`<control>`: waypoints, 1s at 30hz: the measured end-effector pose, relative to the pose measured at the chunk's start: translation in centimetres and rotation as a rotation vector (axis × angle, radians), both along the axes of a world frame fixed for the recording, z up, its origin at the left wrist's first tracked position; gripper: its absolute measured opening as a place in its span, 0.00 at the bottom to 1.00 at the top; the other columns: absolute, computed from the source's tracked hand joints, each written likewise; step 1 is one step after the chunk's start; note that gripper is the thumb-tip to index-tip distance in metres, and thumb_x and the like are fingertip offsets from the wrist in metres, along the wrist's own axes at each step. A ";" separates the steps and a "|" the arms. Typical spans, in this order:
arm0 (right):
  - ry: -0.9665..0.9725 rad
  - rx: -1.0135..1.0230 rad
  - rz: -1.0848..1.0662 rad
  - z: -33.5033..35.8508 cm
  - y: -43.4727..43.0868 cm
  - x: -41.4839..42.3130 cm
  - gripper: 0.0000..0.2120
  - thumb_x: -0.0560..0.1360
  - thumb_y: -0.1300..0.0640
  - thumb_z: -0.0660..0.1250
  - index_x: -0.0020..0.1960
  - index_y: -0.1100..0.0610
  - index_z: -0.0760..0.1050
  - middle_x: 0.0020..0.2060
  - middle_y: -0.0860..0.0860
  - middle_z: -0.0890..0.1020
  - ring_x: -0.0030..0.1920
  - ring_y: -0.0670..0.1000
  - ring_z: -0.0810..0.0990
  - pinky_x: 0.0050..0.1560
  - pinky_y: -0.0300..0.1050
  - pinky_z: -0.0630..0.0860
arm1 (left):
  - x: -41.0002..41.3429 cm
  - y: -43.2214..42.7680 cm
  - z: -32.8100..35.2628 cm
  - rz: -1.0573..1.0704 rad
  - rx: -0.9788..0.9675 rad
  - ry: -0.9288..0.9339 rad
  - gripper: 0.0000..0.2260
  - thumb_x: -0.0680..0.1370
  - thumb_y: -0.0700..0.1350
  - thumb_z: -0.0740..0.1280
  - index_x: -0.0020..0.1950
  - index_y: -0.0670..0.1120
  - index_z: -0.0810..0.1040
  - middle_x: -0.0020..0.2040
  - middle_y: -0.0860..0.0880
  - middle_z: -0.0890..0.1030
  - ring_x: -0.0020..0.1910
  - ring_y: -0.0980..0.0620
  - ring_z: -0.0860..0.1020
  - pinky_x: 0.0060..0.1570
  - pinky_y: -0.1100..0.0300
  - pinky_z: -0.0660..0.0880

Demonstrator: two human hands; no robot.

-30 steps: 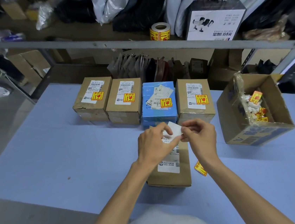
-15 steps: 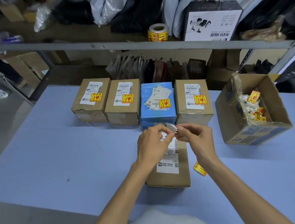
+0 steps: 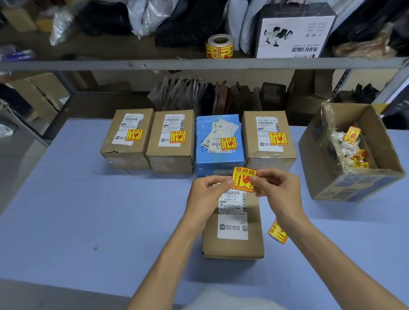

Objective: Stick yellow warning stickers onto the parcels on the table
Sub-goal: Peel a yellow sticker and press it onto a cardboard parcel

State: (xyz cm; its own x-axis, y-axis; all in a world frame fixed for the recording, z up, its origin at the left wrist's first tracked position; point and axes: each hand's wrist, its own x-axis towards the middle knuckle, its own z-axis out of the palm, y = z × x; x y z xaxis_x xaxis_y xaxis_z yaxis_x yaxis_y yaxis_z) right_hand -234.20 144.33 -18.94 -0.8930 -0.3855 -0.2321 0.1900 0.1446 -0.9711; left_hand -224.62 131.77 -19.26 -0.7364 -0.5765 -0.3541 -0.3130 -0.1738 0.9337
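Observation:
A yellow warning sticker [image 3: 243, 179] with red print is pinched between my left hand [image 3: 208, 197] and my right hand [image 3: 279, 192], its printed face toward me. It hangs just above a brown parcel [image 3: 234, 243] with a white label, lying close to me. Behind stands a row of parcels, each carrying a yellow sticker: a brown one [image 3: 126, 138] at the left, a second brown one [image 3: 171, 140], a blue one [image 3: 218, 143] and a brown one [image 3: 267, 135] at the right. Another yellow sticker [image 3: 277, 232] lies on the table beside my right forearm.
An open cardboard box [image 3: 355, 186] with sticker scraps stands at the right on the blue table [image 3: 77, 207]. A metal shelf rail [image 3: 137, 63] crosses above, with a sticker roll [image 3: 220, 46] and a white product box [image 3: 294, 35] on the shelf.
The piece between my hands showed its white backing a second ago; now the yellow printed face shows. My hands stayed over the near parcel.

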 end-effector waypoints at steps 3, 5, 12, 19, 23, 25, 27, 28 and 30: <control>0.046 0.025 0.010 -0.3 0.1 0.3 0.04 0.72 0.65 0.72 0.42 0.58 0.80 0.35 0.55 0.84 0.33 0.49 0.81 0.33 0.36 0.78 | 0.1 -0.2 -0.7 0.072 -0.200 -0.108 0.09 0.74 0.50 0.71 0.53 0.51 0.83 0.48 0.51 0.84 0.50 0.54 0.80 0.47 0.61 0.74; 0.052 0.031 -0.017 -0.5 0.3 0.4 0.03 0.73 0.65 0.72 0.43 0.58 0.80 0.35 0.55 0.84 0.33 0.49 0.81 0.32 0.37 0.78 | 0.4 -0.4 -0.8 0.133 -0.260 -0.154 0.09 0.75 0.52 0.70 0.53 0.51 0.79 0.48 0.50 0.81 0.49 0.53 0.78 0.42 0.62 0.72; 0.019 0.115 0.121 -1.0 1.9 1.1 0.04 0.73 0.66 0.71 0.47 0.63 0.80 0.35 0.53 0.85 0.36 0.54 0.82 0.35 0.46 0.81 | 0.8 1.4 -1.2 -0.030 -0.204 -0.136 0.05 0.76 0.51 0.69 0.44 0.50 0.79 0.50 0.50 0.82 0.52 0.52 0.79 0.42 0.64 0.72; 0.012 0.102 0.146 -1.7 3.3 2.9 0.06 0.73 0.66 0.71 0.49 0.66 0.79 0.39 0.57 0.85 0.38 0.52 0.85 0.32 0.38 0.79 | 2.3 2.5 -2.8 -0.022 -0.116 -0.159 0.06 0.76 0.50 0.69 0.47 0.48 0.81 0.52 0.48 0.82 0.52 0.51 0.80 0.46 0.61 0.76; 0.019 0.160 0.131 -2.6 3.9 4.0 0.09 0.72 0.66 0.73 0.51 0.65 0.79 0.38 0.59 0.85 0.38 0.53 0.85 0.32 0.35 0.78 | 2.8 3.0 -3.5 -0.063 -0.165 -0.210 0.09 0.78 0.51 0.66 0.50 0.46 0.81 0.53 0.48 0.83 0.51 0.51 0.80 0.48 0.60 0.76; -0.004 0.194 0.110 -2.9 4.0 4.3 0.10 0.71 0.65 0.74 0.51 0.64 0.78 0.36 0.58 0.85 0.36 0.52 0.85 0.33 0.37 0.79 | 2.9 3.1 -3.8 -0.094 -0.226 -0.255 0.09 0.78 0.51 0.66 0.50 0.46 0.80 0.52 0.49 0.82 0.50 0.52 0.79 0.47 0.59 0.75; -0.030 0.238 0.088 -3.2 4.1 4.3 0.13 0.69 0.64 0.75 0.51 0.61 0.76 0.33 0.56 0.85 0.34 0.51 0.85 0.37 0.41 0.81 | 3.0 3.2 -4.1 -0.119 -0.282 -0.299 0.08 0.78 0.50 0.66 0.50 0.46 0.80 0.51 0.51 0.81 0.51 0.52 0.78 0.47 0.59 0.74; -0.040 0.256 0.083 -3.3 4.1 4.2 0.12 0.69 0.64 0.76 0.50 0.61 0.76 0.33 0.56 0.85 0.34 0.52 0.85 0.38 0.44 0.82 | 3.1 3.2 -4.2 -0.128 -0.289 -0.305 0.08 0.78 0.50 0.66 0.50 0.46 0.79 0.51 0.51 0.80 0.51 0.52 0.78 0.46 0.60 0.74; -0.053 0.256 0.090 -3.3 4.2 4.1 0.08 0.69 0.65 0.75 0.46 0.63 0.78 0.36 0.57 0.85 0.36 0.53 0.85 0.38 0.45 0.82 | 3.1 3.3 -4.4 -0.133 -0.272 -0.290 0.07 0.78 0.49 0.66 0.49 0.46 0.79 0.52 0.51 0.81 0.52 0.52 0.78 0.46 0.61 0.74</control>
